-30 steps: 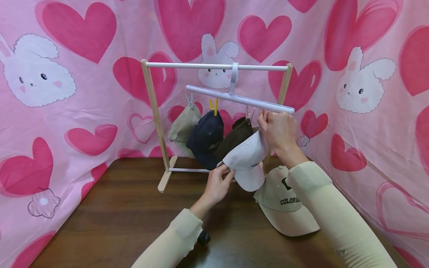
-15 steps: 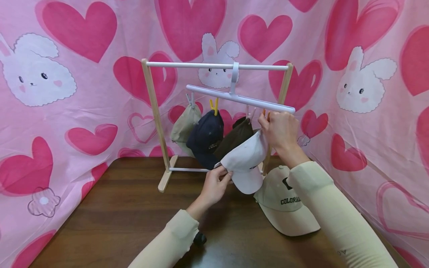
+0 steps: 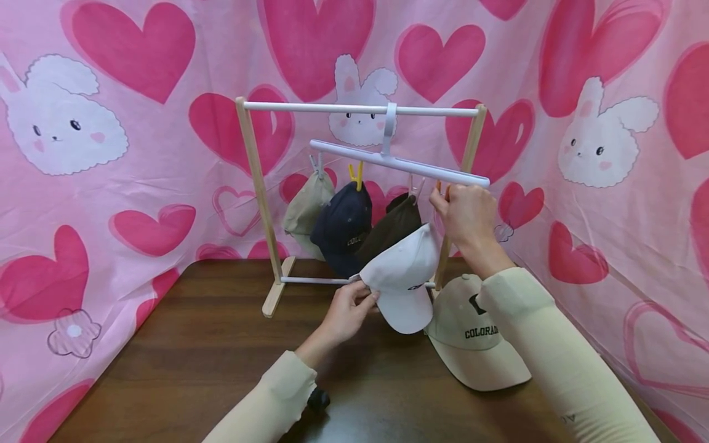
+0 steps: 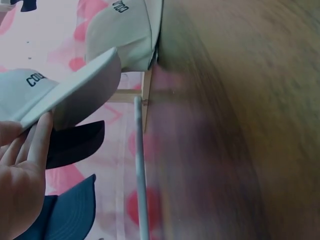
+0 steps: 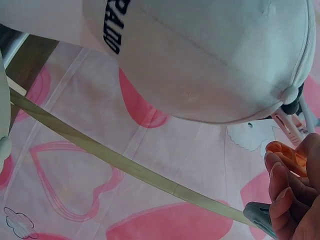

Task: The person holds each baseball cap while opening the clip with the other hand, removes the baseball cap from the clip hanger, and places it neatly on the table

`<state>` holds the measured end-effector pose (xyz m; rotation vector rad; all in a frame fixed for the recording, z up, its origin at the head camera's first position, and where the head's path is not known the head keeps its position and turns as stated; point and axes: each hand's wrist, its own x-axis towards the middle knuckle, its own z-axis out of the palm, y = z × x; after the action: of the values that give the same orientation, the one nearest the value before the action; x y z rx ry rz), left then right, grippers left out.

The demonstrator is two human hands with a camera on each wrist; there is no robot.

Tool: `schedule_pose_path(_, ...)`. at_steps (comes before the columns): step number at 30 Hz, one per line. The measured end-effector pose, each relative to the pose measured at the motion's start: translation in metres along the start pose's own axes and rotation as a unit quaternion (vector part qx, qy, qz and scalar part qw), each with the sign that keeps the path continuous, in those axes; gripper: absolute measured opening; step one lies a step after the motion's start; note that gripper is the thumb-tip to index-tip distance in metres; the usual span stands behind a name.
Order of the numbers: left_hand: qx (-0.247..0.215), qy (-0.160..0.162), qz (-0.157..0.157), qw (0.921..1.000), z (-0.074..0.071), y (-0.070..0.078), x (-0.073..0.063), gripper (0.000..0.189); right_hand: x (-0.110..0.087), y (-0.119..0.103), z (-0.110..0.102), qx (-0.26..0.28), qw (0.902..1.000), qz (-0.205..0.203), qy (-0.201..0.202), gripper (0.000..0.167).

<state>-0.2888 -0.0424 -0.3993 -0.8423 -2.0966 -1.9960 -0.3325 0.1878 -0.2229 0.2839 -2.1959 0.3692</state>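
My left hand (image 3: 346, 312) pinches a white cap (image 3: 403, 264) by its edge. In the left wrist view, thumb and fingers lie on either side of the cap's brim (image 4: 82, 92). Up at the low right end of a white hanger (image 3: 399, 163), my right hand (image 3: 469, 214) pinches an orange clip (image 5: 287, 154). The white cap's crown is below that hand, apart from the clip. Hanging from other clips are a beige cap (image 3: 310, 206), a navy cap (image 3: 343, 223) and a dark brown cap (image 3: 392, 226), partly behind the white one.
The hanger is hooked on a wooden rack's white top rail (image 3: 310, 107) and tilts down to the right. A beige cap with lettering (image 3: 471, 335) lies on the brown table (image 3: 221, 357) below my right forearm. A black object (image 3: 318, 400) is beside my left sleeve.
The white cap has moved down and left with my left hand, its crown coming away from my right hand. My right hand stays at the orange clip.
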Motion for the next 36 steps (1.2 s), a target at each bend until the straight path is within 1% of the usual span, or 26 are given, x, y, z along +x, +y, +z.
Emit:
schedule_pose_path(5,0.0,-0.011,-0.014,0.9998,-0.005,0.001,-0.004,0.025,0.0,0.001,0.0,-0.009,0.9999,-0.005,0.002,0.045)
schedule_pose_path(11,0.007,-0.024,-0.038,0.999,-0.01,0.002,-0.008,0.027,0.0,0.002,-0.002,-0.007,0.9999,-0.008,-0.001,0.045)
schedule_pose_path(16,-0.002,-0.039,-0.054,0.9978,-0.013,0.002,-0.009,0.029,0.001,0.003,-0.001,0.0,0.9999,-0.003,-0.01,0.043)
schedule_pose_path(24,-0.009,-0.069,-0.059,0.9958,-0.017,0.002,-0.013,0.027,0.001,0.008,-0.001,-0.004,0.9999,-0.008,-0.012,0.044)
schedule_pose_path(30,-0.03,-0.099,-0.066,0.9924,-0.02,0.001,-0.016,0.03,0.001,0.01,-0.002,0.004,0.9999,-0.008,-0.009,0.042)
schedule_pose_path(36,-0.037,-0.119,-0.071,0.9896,-0.022,-0.001,-0.02,0.03,0.001,0.011,-0.002,0.006,0.9999,-0.009,-0.009,0.043)
